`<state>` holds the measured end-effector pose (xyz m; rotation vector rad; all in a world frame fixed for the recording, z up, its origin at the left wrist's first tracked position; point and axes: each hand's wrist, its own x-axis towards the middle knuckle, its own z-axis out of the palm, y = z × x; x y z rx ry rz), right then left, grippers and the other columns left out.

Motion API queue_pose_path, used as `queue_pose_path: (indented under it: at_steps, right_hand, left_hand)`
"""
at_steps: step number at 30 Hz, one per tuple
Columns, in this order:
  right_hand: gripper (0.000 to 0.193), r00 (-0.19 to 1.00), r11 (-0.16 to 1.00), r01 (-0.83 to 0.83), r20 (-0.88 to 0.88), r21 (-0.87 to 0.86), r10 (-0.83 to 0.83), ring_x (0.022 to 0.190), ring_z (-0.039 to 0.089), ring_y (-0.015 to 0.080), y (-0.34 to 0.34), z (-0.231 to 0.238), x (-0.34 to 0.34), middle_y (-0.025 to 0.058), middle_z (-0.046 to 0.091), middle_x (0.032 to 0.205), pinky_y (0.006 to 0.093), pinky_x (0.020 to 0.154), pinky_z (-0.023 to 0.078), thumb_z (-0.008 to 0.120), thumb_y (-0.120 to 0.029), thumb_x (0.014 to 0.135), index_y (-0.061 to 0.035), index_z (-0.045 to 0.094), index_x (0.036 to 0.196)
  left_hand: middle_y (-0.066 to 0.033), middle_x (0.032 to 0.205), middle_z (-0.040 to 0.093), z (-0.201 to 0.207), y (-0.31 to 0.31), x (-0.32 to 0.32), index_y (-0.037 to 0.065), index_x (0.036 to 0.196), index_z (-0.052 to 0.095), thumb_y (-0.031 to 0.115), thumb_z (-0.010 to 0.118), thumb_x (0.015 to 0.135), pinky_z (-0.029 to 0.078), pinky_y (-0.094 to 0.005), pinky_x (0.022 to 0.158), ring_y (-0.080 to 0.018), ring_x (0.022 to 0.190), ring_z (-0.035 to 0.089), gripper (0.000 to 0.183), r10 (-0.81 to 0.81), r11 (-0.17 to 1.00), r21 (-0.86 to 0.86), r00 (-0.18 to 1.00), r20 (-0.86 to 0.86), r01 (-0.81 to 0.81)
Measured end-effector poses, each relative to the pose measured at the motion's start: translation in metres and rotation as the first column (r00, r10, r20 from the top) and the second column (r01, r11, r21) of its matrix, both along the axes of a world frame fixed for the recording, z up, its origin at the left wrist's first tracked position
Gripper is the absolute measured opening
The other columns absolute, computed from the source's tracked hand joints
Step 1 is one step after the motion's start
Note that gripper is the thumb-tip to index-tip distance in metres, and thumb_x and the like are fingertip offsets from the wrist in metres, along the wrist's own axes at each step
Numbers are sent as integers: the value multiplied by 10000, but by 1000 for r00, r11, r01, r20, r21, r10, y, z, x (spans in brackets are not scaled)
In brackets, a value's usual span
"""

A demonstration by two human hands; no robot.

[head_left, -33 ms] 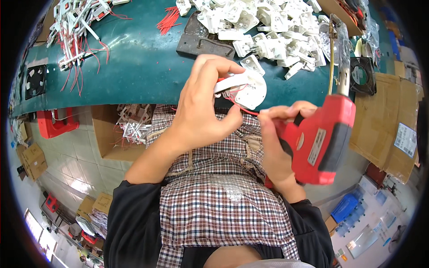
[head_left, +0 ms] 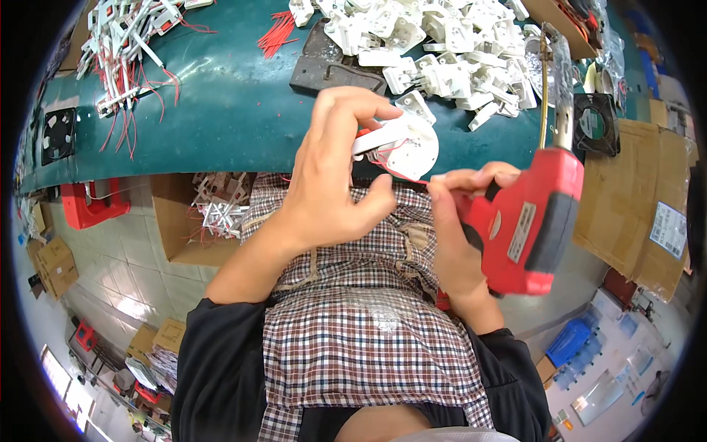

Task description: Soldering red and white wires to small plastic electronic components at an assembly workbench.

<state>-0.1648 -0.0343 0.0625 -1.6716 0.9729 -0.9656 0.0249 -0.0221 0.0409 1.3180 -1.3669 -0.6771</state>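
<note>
My left hand [head_left: 331, 169] grips a white round plastic part [head_left: 421, 151] by a white strip-shaped piece on its left side, fingers over the top, thumb held apart below. Thin red wires [head_left: 394, 174] come out of the part. My right hand [head_left: 460, 228] is wrapped round a red soldering gun [head_left: 508, 228] with dark grey panels, its metal tip end pointing up and away. Between that hand's thumb and forefinger the end of a red wire seems to be pinched, stretched across from the white part. The right hand's other fingers are partly hidden behind the tool.
White plastic housings [head_left: 449, 66] are heaped at the back of the green table [head_left: 221, 88], beside a dark metal block [head_left: 331, 74] and cut red wires [head_left: 278, 35]. Wired white parts [head_left: 129, 51] lie far left. Small fans [head_left: 595, 124] sit at both sides; an open carton [head_left: 177, 236] stands below.
The soldering gun has risen slightly and shifted a little left. The red wire between my hands looks straighter. My left thumb has moved slightly away from the white part.
</note>
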Motion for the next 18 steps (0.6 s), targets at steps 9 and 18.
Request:
queue_pose_path:
  at_steps: [9, 18]
  right_hand:
    - [483, 993, 991, 117, 5, 68, -117, 917, 640, 128, -9, -11, 13, 68, 558, 1016, 267, 819, 531, 657, 145, 899, -76, 383, 1229]
    - [451, 949, 943, 306, -38, -131, -314, 951, 667, 161, -5, -40, 12, 121, 644, 1086, 276, 843, 534, 701, 51, 912, -1, 417, 1258]
  left_hand:
    - [-178, 1407, 451, -3, 2, 0, 79, 863, 723, -8, 673, 865, 580, -327, 794, -313, 1205, 576, 100, 18, 996, -93, 942, 336, 14]
    - [-161, 1352, 526, -5, 0, -5, 85, 854, 714, 46, 852, 744, 593, -288, 602, -271, 1133, 637, 181, 89, 995, -81, 937, 338, -65]
